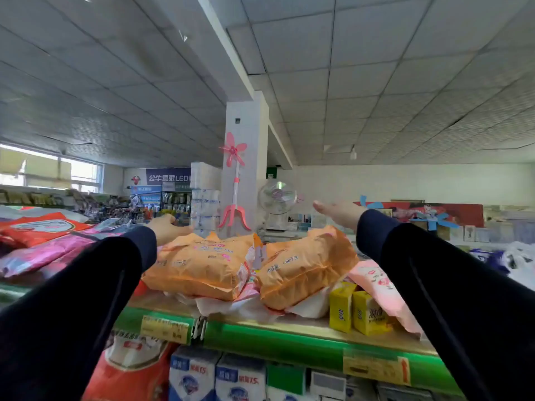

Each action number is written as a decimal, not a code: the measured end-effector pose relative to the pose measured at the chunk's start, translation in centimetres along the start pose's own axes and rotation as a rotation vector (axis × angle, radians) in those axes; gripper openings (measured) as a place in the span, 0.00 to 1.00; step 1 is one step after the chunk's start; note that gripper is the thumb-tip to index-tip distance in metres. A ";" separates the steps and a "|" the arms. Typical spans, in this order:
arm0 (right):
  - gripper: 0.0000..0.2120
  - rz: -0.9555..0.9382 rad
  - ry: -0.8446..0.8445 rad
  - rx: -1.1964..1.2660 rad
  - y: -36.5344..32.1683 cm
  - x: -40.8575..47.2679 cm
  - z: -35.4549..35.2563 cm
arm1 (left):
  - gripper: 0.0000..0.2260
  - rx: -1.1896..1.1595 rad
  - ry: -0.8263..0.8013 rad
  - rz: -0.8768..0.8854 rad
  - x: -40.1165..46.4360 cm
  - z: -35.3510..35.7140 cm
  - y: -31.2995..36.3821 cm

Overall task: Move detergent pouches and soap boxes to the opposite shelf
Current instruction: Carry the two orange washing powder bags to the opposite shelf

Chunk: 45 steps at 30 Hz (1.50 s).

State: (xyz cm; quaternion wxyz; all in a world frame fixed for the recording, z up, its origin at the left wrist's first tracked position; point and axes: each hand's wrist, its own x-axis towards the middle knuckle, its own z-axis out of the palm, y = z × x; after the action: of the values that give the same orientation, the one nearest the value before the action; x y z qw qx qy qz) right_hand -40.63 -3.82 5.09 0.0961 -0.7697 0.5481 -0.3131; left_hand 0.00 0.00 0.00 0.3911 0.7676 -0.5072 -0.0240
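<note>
Orange plastic detergent pouches (199, 267) (307, 264) lie side by side on my green-edged top shelf (275, 337). My left hand (165, 228) rests curled behind the left pouch; my right hand (337, 212) hovers flat, fingers straight, above the right one. Yellow soap boxes (357, 311) stand beside them under a tiled shop ceiling (376, 82).

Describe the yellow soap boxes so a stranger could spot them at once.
Start at the green-edged top shelf directly ahead. Two orange pouches lie on it; go right of the right orange pouch to the shelf's front edge. The yellow soap boxes stand there, two small upright cartons, partly under a pink pouch.
</note>
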 end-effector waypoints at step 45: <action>0.06 -0.341 0.442 0.646 3.1 -3.5 6.5 | 0.27 -1.055 0.295 0.103 -6.6 4.0 -2.8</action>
State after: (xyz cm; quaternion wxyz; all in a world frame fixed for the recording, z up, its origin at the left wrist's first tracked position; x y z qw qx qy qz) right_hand -39.95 -3.07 -2.90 0.1593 -0.6941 0.2940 -0.6375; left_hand -2.78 3.44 -6.87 0.7904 0.4370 -0.4030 -0.1480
